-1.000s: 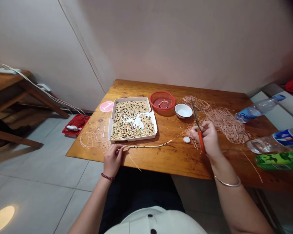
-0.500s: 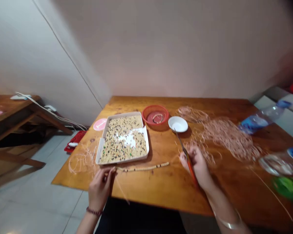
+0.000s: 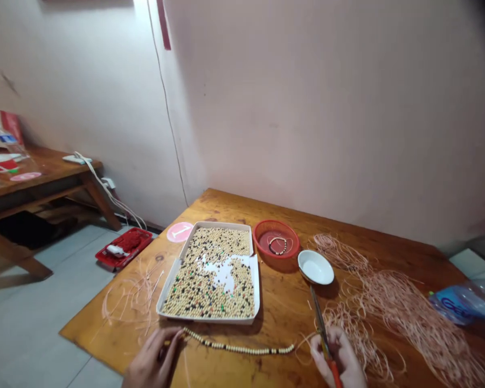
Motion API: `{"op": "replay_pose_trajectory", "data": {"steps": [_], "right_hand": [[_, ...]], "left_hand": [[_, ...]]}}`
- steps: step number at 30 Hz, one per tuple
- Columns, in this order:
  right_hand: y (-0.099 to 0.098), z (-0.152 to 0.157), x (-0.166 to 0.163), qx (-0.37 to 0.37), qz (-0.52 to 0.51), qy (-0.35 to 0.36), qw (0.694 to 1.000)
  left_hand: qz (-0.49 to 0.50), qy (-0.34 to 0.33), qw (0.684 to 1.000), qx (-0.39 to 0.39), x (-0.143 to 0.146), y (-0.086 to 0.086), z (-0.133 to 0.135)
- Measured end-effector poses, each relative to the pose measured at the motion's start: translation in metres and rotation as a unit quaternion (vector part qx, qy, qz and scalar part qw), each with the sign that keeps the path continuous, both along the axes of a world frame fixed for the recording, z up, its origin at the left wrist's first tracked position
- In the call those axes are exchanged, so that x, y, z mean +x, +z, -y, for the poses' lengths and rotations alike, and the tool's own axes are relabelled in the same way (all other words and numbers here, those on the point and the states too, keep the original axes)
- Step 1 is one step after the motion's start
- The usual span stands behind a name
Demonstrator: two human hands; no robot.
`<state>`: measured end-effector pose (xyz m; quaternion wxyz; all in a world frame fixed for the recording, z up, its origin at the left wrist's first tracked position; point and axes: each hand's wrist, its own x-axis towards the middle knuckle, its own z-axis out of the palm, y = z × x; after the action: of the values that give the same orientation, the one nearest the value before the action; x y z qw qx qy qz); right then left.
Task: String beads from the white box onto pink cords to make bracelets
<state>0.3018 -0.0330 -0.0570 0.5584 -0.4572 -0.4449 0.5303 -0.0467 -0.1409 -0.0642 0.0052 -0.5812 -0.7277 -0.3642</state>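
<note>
A string of pale beads with a few dark ones [image 3: 242, 350] stretches along the front of the wooden table. My left hand [image 3: 156, 353] pinches its left end, where a loose tail of cord hangs down. In my right hand [image 3: 339, 355] are scissors [image 3: 320, 318] with red handles, blades pointing away and looking closed. Pinkish cord from the string's right end runs to the fingers of that hand. Just beyond the string sits a white box tray [image 3: 256, 293] spread with small pale, black and green beads [image 3: 202, 291].
Behind stand a red basket [image 3: 258, 237] holding a bead bracelet [image 3: 277, 246] and a white bowl [image 3: 316, 268]. Tangled pink cord [image 3: 412, 307] covers the right side, near a plastic bottle [image 3: 461, 303]. More cord [image 3: 129, 293] lies left. A red tray [image 3: 123, 249] is on the floor.
The view has tilted up and turned left, so the table and both hands appear lower. Both hands keep their holds; the bead string now sags slightly in a curve.
</note>
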Motion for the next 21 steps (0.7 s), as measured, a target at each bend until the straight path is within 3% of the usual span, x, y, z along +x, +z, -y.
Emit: {"op": "replay_pose_trajectory", "data": {"steps": [2, 8, 15, 21], "right_hand": [[-0.003, -0.002, 0.01, 0.017, 0.03, 0.032, 0.999], [-0.004, -0.003, 0.031, 0.071, 0.069, 0.012, 0.995], [-0.003, -0.007, 0.019, 0.068, 0.066, 0.014, 0.995], [0.002, -0.003, 0.021, 0.061, 0.024, 0.02, 0.998]], "left_hand": [[-0.013, -0.003, 1.0, 0.021, 0.004, 0.001, 0.0], [-0.007, -0.039, 0.999, 0.023, 0.014, 0.002, 0.003], [-0.014, -0.071, 0.997, 0.032, 0.015, 0.001, 0.003], [-0.011, -0.061, 0.998, 0.027, 0.017, 0.004, 0.0]]}}
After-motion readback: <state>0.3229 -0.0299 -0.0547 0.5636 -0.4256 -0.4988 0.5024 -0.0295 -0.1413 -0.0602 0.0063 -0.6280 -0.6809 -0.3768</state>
